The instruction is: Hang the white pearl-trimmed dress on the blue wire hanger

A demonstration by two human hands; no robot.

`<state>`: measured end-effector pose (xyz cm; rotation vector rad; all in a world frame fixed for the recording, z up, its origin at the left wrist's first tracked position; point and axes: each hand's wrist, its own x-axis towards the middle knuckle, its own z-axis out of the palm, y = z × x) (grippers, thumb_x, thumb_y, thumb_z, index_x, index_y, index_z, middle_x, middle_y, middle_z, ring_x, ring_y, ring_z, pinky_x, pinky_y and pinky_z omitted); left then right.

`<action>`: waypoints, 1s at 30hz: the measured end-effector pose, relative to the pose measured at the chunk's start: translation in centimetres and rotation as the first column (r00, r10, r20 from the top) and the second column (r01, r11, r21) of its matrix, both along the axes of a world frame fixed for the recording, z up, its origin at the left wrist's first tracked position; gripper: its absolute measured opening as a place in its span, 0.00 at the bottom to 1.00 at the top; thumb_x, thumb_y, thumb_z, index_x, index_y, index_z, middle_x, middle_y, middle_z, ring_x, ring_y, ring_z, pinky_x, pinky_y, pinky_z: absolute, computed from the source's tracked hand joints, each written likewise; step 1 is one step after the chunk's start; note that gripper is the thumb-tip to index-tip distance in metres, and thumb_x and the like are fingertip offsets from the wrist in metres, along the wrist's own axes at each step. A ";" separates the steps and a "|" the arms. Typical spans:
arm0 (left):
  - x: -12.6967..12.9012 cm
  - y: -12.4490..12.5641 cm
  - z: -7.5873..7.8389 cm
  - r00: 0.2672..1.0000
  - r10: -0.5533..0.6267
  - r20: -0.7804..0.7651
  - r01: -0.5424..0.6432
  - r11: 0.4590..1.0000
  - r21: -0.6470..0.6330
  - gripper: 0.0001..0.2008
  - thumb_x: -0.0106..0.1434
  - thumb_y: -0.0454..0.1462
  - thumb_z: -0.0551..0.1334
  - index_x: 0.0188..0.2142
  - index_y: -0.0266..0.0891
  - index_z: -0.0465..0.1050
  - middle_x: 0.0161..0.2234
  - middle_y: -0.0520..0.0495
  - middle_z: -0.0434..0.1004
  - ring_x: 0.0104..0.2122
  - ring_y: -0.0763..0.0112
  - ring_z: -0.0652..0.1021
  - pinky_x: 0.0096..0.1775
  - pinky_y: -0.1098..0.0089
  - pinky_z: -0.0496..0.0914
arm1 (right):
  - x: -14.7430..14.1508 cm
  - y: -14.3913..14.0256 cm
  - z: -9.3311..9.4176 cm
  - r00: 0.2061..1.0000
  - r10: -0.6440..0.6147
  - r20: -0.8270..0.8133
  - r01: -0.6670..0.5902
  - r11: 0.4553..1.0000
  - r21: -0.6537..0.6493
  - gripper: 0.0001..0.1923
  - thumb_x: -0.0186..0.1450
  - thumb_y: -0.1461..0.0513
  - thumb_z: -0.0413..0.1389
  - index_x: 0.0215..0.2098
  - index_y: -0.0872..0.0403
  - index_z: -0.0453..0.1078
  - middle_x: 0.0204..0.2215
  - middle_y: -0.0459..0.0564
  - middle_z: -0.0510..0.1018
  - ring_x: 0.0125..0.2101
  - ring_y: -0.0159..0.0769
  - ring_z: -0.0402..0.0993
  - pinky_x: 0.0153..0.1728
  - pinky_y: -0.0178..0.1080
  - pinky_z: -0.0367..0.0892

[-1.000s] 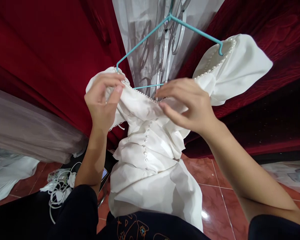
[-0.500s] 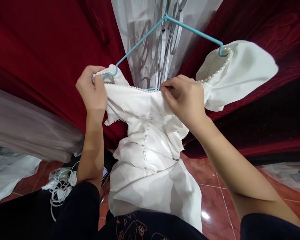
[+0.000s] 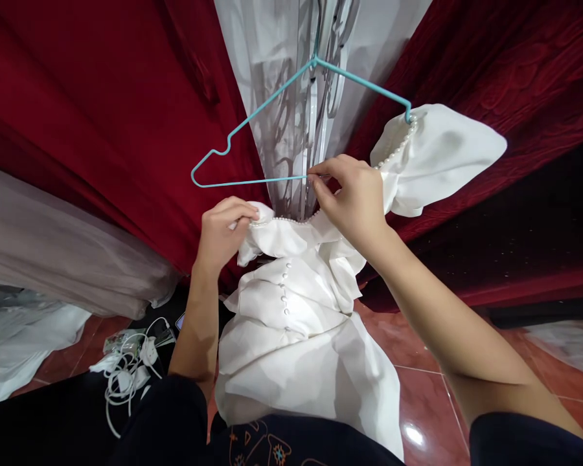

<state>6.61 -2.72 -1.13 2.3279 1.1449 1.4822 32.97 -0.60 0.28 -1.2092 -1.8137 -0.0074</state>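
Note:
A white dress (image 3: 296, 298) with puffed sleeves, pearl-beaded edges and a row of covered buttons hangs before me. Its right sleeve (image 3: 447, 155) is still hooked over the right end of a teal hanger (image 3: 267, 97). The hanger's left end is bare, and its hook runs up out of view. Closed on the pearl-edged left shoulder of the dress, my left hand (image 3: 223, 233) is below the hanger. My right hand (image 3: 352, 197) pinches the hanger's bottom bar between thumb and fingertips, in front of part of the dress.
Dark red curtains (image 3: 116, 116) hang on both sides, with pale sheer cloth (image 3: 63, 239) at the left. White cables (image 3: 126, 375) lie on a black surface at lower left. The floor (image 3: 432, 395) has reddish tiles.
My left hand has drawn the left shoulder of the dress off the hanger's left end, moving down and rightward. My right hand stays on the bar, while the hanger's top has dropped slightly.

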 end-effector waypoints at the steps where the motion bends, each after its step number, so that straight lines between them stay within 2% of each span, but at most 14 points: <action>1: 1.1 0.1 0.5 0.998 -0.054 -0.011 0.055 0.990 0.133 0.13 0.68 0.28 0.61 0.34 0.41 0.84 0.38 0.50 0.87 0.40 0.67 0.85 0.45 0.66 0.77 | -0.1 -0.2 0.0 1.000 -0.003 -0.001 0.003 1.000 0.009 0.10 0.72 0.59 0.55 0.43 0.52 0.79 0.39 0.54 0.83 0.41 0.44 0.78 0.47 0.48 0.67; 3: 3.2 0.5 1.4 0.997 -0.072 -0.006 0.071 0.947 0.315 0.13 0.70 0.28 0.61 0.38 0.43 0.83 0.40 0.51 0.88 0.43 0.65 0.85 0.50 0.62 0.77 | -0.5 -0.7 0.1 1.000 -0.006 -0.013 0.007 0.999 0.034 0.10 0.73 0.59 0.56 0.43 0.52 0.79 0.38 0.54 0.83 0.41 0.44 0.78 0.47 0.47 0.68; 4: 4.0 0.9 1.7 0.998 -0.059 -0.012 0.060 0.935 0.349 0.12 0.70 0.28 0.62 0.40 0.43 0.83 0.44 0.50 0.88 0.46 0.64 0.85 0.54 0.60 0.76 | -0.6 -1.0 0.2 1.000 -0.003 -0.024 0.004 0.999 0.048 0.10 0.73 0.59 0.56 0.42 0.52 0.79 0.39 0.53 0.84 0.41 0.44 0.79 0.46 0.46 0.69; 7: 5.1 2.0 1.9 0.995 -0.042 -0.092 0.066 0.960 0.272 0.12 0.70 0.28 0.63 0.47 0.42 0.82 0.53 0.48 0.87 0.54 0.61 0.84 0.61 0.58 0.72 | -0.6 -2.1 0.6 0.997 0.037 -0.063 -0.032 0.996 0.079 0.10 0.73 0.59 0.56 0.43 0.51 0.80 0.41 0.53 0.86 0.42 0.43 0.81 0.44 0.45 0.71; 10: 5.1 2.5 1.1 0.981 -0.047 -0.190 0.088 0.973 0.212 0.18 0.73 0.27 0.59 0.55 0.42 0.82 0.56 0.47 0.86 0.54 0.61 0.84 0.59 0.58 0.71 | 1.0 -2.9 1.4 0.993 0.072 -0.095 -0.055 0.984 0.172 0.11 0.74 0.59 0.55 0.48 0.49 0.81 0.44 0.53 0.86 0.45 0.44 0.83 0.47 0.47 0.75; 13: 4.8 2.4 0.1 0.961 0.011 -0.277 0.065 0.962 0.264 0.22 0.76 0.28 0.55 0.62 0.43 0.81 0.61 0.44 0.83 0.56 0.58 0.82 0.60 0.55 0.70 | 4.0 -2.7 2.3 0.991 -0.053 -0.122 0.101 0.897 0.431 0.12 0.73 0.57 0.58 0.51 0.47 0.81 0.47 0.56 0.85 0.51 0.49 0.81 0.56 0.55 0.72; 15: 4.7 2.3 -0.3 0.946 0.025 -0.325 0.068 0.960 0.273 0.23 0.78 0.29 0.54 0.64 0.45 0.79 0.62 0.44 0.82 0.57 0.57 0.81 0.59 0.53 0.70 | 6.1 -1.9 2.5 0.982 -0.146 -0.122 0.188 0.834 0.518 0.19 0.70 0.52 0.63 0.57 0.49 0.80 0.52 0.60 0.83 0.56 0.55 0.78 0.60 0.59 0.68; 17: 4.5 2.4 -0.6 0.938 0.015 -0.346 0.086 0.958 0.274 0.24 0.79 0.29 0.53 0.66 0.47 0.78 0.63 0.44 0.81 0.57 0.57 0.81 0.59 0.52 0.70 | 7.5 -0.5 2.2 0.985 -0.138 -0.099 0.169 0.856 0.488 0.27 0.67 0.48 0.66 0.60 0.51 0.78 0.54 0.64 0.80 0.57 0.57 0.76 0.60 0.59 0.67; 19: 4.3 2.7 -0.6 0.933 0.014 -0.360 0.093 0.956 0.278 0.24 0.79 0.29 0.54 0.66 0.48 0.78 0.64 0.45 0.81 0.57 0.56 0.80 0.58 0.51 0.69 | 8.0 0.9 1.4 0.992 -0.079 -0.098 0.114 0.899 0.422 0.30 0.66 0.47 0.67 0.61 0.53 0.77 0.55 0.67 0.79 0.58 0.56 0.75 0.61 0.57 0.68; 21: 4.2 2.9 -0.6 0.927 0.032 -0.373 0.084 0.953 0.291 0.24 0.78 0.28 0.55 0.65 0.48 0.79 0.63 0.45 0.81 0.56 0.55 0.80 0.57 0.51 0.69 | 7.8 2.1 0.6 0.990 -0.078 -0.121 0.120 0.912 0.393 0.31 0.65 0.49 0.68 0.61 0.55 0.76 0.55 0.69 0.78 0.58 0.56 0.73 0.63 0.56 0.66; 24: 3.8 3.0 -0.4 0.928 0.042 -0.370 0.089 0.940 0.330 0.24 0.77 0.27 0.55 0.63 0.45 0.81 0.62 0.45 0.82 0.53 0.56 0.80 0.55 0.52 0.69 | 7.4 3.0 0.3 0.963 -0.170 -0.208 0.229 0.923 0.308 0.23 0.65 0.60 0.65 0.59 0.55 0.76 0.55 0.67 0.80 0.56 0.54 0.75 0.61 0.53 0.66; 26: 3.4 3.0 -0.1 0.934 0.035 -0.354 0.088 0.942 0.325 0.24 0.76 0.26 0.54 0.61 0.45 0.81 0.61 0.46 0.83 0.53 0.56 0.80 0.55 0.52 0.69 | 8.0 3.6 0.9 0.935 -0.233 -0.268 0.299 0.925 0.237 0.16 0.66 0.65 0.59 0.52 0.54 0.78 0.49 0.63 0.83 0.48 0.50 0.79 0.53 0.48 0.68; 28: 3.0 2.8 0.3 0.940 0.025 -0.341 0.079 0.954 0.288 0.24 0.75 0.26 0.55 0.60 0.45 0.82 0.60 0.47 0.84 0.53 0.57 0.80 0.57 0.51 0.68 | 9.6 4.6 1.5 0.904 -0.280 -0.323 0.356 0.911 0.208 0.11 0.67 0.68 0.55 0.43 0.54 0.78 0.40 0.60 0.84 0.39 0.45 0.79 0.43 0.45 0.67; 30: 2.8 2.5 0.7 0.945 -0.004 -0.326 0.090 0.964 0.251 0.22 0.73 0.27 0.57 0.58 0.45 0.82 0.60 0.47 0.84 0.53 0.57 0.80 0.58 0.52 0.68 | 12.1 6.2 1.6 0.864 -0.297 -0.406 0.408 0.886 0.221 0.10 0.66 0.70 0.54 0.35 0.54 0.77 0.34 0.58 0.82 0.34 0.43 0.77 0.39 0.44 0.65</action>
